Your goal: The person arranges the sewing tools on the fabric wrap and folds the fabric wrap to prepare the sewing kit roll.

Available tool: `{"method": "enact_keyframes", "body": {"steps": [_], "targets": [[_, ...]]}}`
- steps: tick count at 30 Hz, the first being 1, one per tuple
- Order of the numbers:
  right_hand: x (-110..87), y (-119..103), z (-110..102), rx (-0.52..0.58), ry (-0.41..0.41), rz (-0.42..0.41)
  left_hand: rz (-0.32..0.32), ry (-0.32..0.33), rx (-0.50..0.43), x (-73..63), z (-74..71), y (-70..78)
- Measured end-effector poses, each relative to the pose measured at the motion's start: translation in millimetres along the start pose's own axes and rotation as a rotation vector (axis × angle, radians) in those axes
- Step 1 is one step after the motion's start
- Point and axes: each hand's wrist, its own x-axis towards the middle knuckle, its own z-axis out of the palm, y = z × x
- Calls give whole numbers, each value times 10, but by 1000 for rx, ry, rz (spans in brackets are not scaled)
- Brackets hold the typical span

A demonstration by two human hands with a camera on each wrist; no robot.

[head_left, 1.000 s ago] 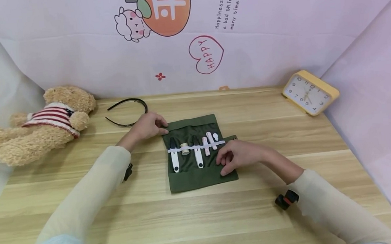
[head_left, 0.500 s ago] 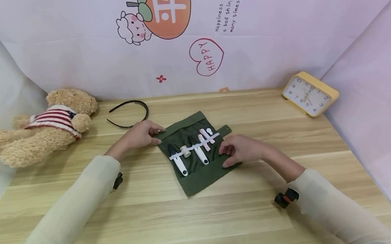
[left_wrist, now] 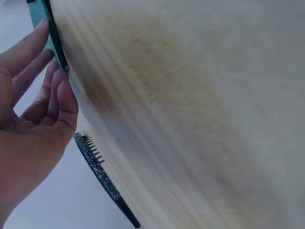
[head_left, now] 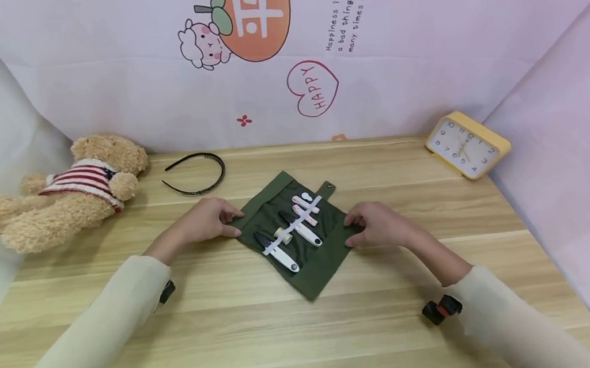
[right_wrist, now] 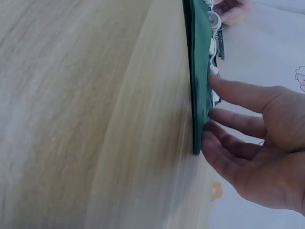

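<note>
A dark green cloth tool roll lies spread out on the table, turned at an angle. Under its white elastic band sit two white-handled tools with black ends, a cream spool, two pale pink patterned strips and a small white round-headed piece. My left hand touches the roll's left corner with thumb and fingertips spread apart. At the right corner, my right hand rests its fingertips on the upper side of the green cloth. The snap strap points away from me.
A black toothed headband lies behind my left hand. Further left, a teddy bear in a striped top lies on its side. A yellow clock stands at the back right. White printed cloth walls bound the wooden table.
The tool roll has turned counterclockwise, its strap swinging from the right side to the back. My left hand moved left and toward me with its corner; my right hand shifted slightly right.
</note>
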Motion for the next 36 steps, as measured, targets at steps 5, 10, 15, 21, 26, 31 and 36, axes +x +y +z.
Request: {"method": "enact_keyframes", "body": {"steps": [5,10,15,21,26,31,36], "targets": [[34,-69,19,-109,26,25,12,-6,-48,-81,46,15],[101,-128,50,-134,-27,66,56,-8,-55,-135,89,-3],[249,-48,56,-80,-21,16,85,7,44,-179,100,12],[439,53,15,-48,-29,-30,146,2,172,-203,107,59],[587,61,1,-71,-59,-58,145,-76,184,-211,122,79],[669,44,-14,-102,-89,-71,109,-114,179,-244,130,88],[723,21,-37,-152,-134,-65,100,-106,234,-268,133,128]]}}
